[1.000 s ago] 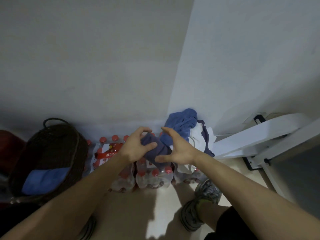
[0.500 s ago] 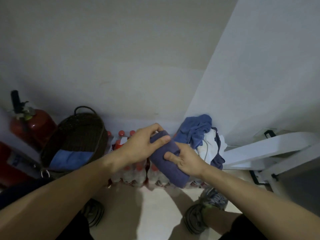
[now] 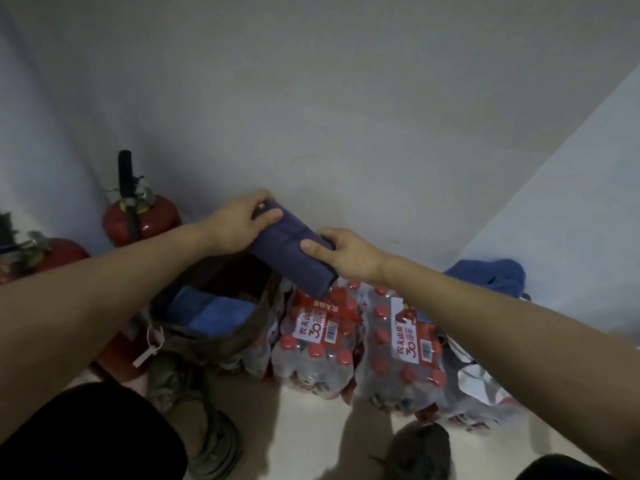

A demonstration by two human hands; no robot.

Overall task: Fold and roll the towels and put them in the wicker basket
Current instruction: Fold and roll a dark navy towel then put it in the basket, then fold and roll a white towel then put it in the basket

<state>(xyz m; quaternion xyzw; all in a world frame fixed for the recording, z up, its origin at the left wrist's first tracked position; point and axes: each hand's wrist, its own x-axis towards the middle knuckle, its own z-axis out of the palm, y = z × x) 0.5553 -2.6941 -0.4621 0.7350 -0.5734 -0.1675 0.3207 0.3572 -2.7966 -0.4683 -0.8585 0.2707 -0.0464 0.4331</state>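
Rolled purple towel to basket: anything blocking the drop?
Nothing visible does. Both the left hand and the right hand grip the rolled purple towel above the wicker basket. Its mouth is open; a blue towel lies inside, with room left beside it.

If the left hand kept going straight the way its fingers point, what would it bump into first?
The left hand grips the top end of the rolled dark towel, fingers pointing right and away. Beyond the towel, the line probably meets the grey wall first, though depth is hard to judge from this single view.
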